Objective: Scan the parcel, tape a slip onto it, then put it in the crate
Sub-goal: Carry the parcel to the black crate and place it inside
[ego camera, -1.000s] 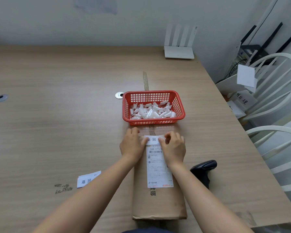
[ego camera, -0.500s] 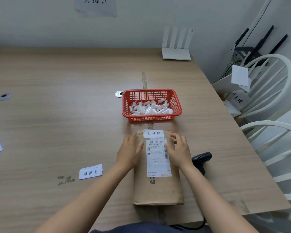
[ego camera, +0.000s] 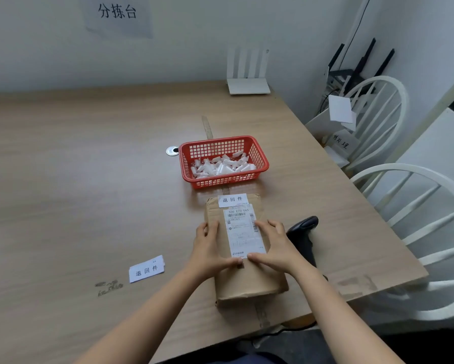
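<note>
- One red mesh basket (ego camera: 262,164) on the tabletop (ego camera: 89,179), just past the parcel's far end; holds a heap of small white pieces (ego camera: 220,166), too many and too jumbled to count.
- One brown paper parcel (ego camera: 249,279) lying flat near the tabletop's near edge, long axis pointing away from the person.
- One white shipping label (ego camera: 243,232) with barcode stuck along the parcel top.
- One white slip (ego camera: 232,200) with three printed characters on the parcel's far end, just above the label, touching or slightly overlapping it.
- A second slip (ego camera: 146,269), same print, lying loose on the tabletop well left of the parcel; looks like maybe more than one stacked, cannot tell.
- Left hand (ego camera: 209,249) on the parcel's left edge, fingers spread, thumb laid across the top below the label.
- Right hand (ego camera: 274,245) on the right edge, fingers resting on the label's side, thumb tip nearly meeting the left thumb.
- Both grips pressed on the parcel from either side; parcel sits on the tabletop.
- One black handheld scanner (ego camera: 303,237) on the tabletop just right of the right hand.
- One white router (ego camera: 248,85) at the far edge by the wall.
- Two white chairs (ego camera: 394,179) to the right.
- One paper sign (ego camera: 118,15) on the wall.
</note>
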